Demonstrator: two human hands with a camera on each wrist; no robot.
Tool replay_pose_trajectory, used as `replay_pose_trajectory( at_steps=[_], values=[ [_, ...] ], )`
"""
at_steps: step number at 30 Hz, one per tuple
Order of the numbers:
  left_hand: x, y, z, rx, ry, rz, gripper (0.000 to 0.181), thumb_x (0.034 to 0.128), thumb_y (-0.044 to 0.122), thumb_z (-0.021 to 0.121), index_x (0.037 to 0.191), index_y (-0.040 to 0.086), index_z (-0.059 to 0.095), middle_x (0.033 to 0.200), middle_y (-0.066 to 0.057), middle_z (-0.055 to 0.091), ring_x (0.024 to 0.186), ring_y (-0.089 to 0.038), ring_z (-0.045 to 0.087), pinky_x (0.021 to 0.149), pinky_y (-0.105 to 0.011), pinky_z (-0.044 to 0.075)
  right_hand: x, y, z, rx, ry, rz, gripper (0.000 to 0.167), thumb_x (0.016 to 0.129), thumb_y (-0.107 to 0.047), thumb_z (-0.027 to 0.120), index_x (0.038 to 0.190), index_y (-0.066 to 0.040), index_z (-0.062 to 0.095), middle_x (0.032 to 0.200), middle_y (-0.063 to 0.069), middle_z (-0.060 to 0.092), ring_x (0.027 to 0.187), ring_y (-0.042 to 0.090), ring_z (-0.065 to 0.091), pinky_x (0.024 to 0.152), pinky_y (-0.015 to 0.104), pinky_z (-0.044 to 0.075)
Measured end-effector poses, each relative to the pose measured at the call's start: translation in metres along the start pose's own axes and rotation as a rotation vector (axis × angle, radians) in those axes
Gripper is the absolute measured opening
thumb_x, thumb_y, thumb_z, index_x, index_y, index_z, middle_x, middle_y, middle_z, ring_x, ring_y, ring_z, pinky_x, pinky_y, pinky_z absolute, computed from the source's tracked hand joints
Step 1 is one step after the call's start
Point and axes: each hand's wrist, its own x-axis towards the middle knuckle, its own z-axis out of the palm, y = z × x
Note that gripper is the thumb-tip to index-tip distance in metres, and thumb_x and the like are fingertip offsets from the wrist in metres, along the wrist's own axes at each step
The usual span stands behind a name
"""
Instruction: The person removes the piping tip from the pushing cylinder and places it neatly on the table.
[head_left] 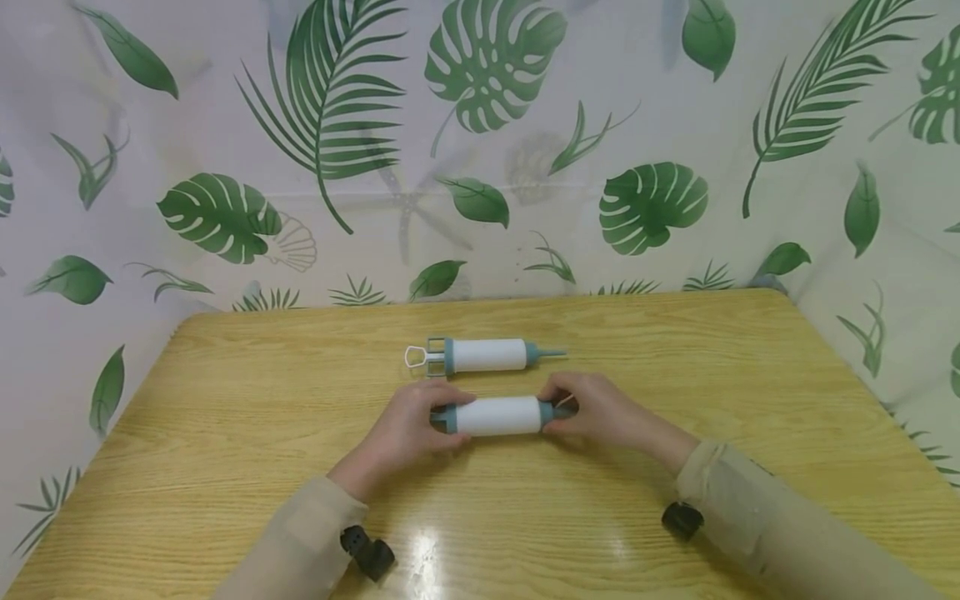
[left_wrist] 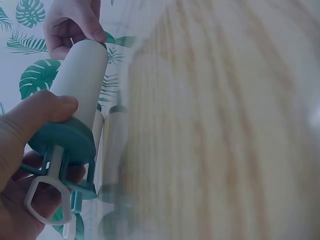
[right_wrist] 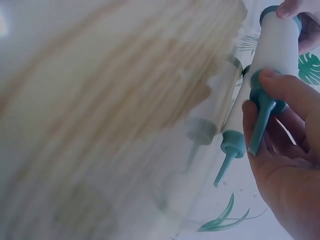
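From the head view, here it is: the near syringe (head_left: 498,416) runs crosswise between left hand (head_left: 420,423) and right hand (head_left: 596,412), one gripping each end, its long axis about parallel to the far syringe (head_left: 489,355), just beyond on the table (head_left: 540,508). Neither hand looks clearly nearer that one. Left wrist view: thumb and fingers clasp round the teal collar (left_wrist: 65,140), ring handle (left_wrist: 66,202) by the palm. Right wrist view: a pinch at the nozzle (right_wrist: 262,125).
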Motion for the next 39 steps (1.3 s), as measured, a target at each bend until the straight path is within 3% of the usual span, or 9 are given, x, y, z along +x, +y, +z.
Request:
replay_pose_trajectory(
  at_steps=[6, 14, 19, 29, 35, 39],
  values=[
    [-0.001, -0.001, 0.000, -0.008, 0.008, 0.003, 0.044, 0.0719, 0.013, 0.085, 0.114, 0.008, 0.070, 0.112, -0.003, 0.065, 0.103, -0.017, 0.058, 0.087, -0.033, 0.049, -0.001, 0.000, 0.001, 0.050, -0.005, 0.006, 0.036, 0.074, -0.005, 0.082, 0.102, -0.004, 0.059, 0.103, 0.006, 0.062, 0.099, 0.025, 0.061, 0.084, 0.031, 0.052],
    [-0.005, -0.001, -0.001, -0.001, 0.023, 0.001, 0.045, 0.0722, 0.013, 0.085, 0.115, 0.009, 0.069, 0.114, -0.003, 0.065, 0.108, -0.019, 0.057, 0.091, -0.034, 0.048, -0.007, 0.010, -0.003, 0.055, -0.110, 0.070, 0.058, 0.085, -0.036, 0.072, 0.129, -0.002, 0.055, 0.121, 0.008, 0.060, 0.107, 0.022, 0.058, 0.088, 0.036, 0.049],
    [-0.007, -0.004, -0.001, 0.000, 0.037, 0.011, 0.045, 0.0723, 0.013, 0.084, 0.114, 0.009, 0.070, 0.115, -0.003, 0.065, 0.108, -0.019, 0.057, 0.090, -0.035, 0.048, -0.008, 0.009, -0.005, 0.046, -0.117, 0.050, 0.047, 0.090, -0.032, 0.067, 0.127, -0.004, 0.059, 0.117, 0.006, 0.063, 0.103, 0.020, 0.059, 0.086, 0.036, 0.050],
    [-0.007, -0.003, -0.003, -0.008, 0.041, 0.029, 0.044, 0.0717, 0.012, 0.085, 0.113, 0.009, 0.070, 0.113, -0.004, 0.066, 0.108, -0.019, 0.058, 0.089, -0.034, 0.049, -0.005, 0.006, -0.003, 0.061, -0.073, 0.017, 0.032, 0.083, -0.021, 0.075, 0.110, -0.011, 0.062, 0.099, -0.003, 0.064, 0.091, 0.014, 0.060, 0.078, 0.029, 0.052],
    [-0.006, -0.003, -0.005, -0.007, 0.042, 0.037, 0.043, 0.0721, 0.013, 0.085, 0.113, 0.009, 0.070, 0.112, -0.003, 0.066, 0.107, -0.019, 0.058, 0.090, -0.034, 0.048, -0.004, 0.005, -0.003, 0.100, -0.065, 0.040, 0.044, 0.079, -0.023, 0.079, 0.116, -0.009, 0.060, 0.108, 0.002, 0.063, 0.096, 0.017, 0.060, 0.082, 0.035, 0.051],
    [-0.005, -0.004, -0.007, -0.011, 0.044, 0.047, 0.043, 0.0718, 0.012, 0.085, 0.113, 0.009, 0.070, 0.112, -0.004, 0.066, 0.107, -0.020, 0.058, 0.090, -0.035, 0.048, -0.005, 0.006, -0.003, 0.126, -0.084, 0.078, 0.042, 0.088, -0.027, 0.070, 0.124, -0.008, 0.057, 0.118, 0.005, 0.061, 0.102, 0.020, 0.059, 0.087, 0.037, 0.049]
  ],
)
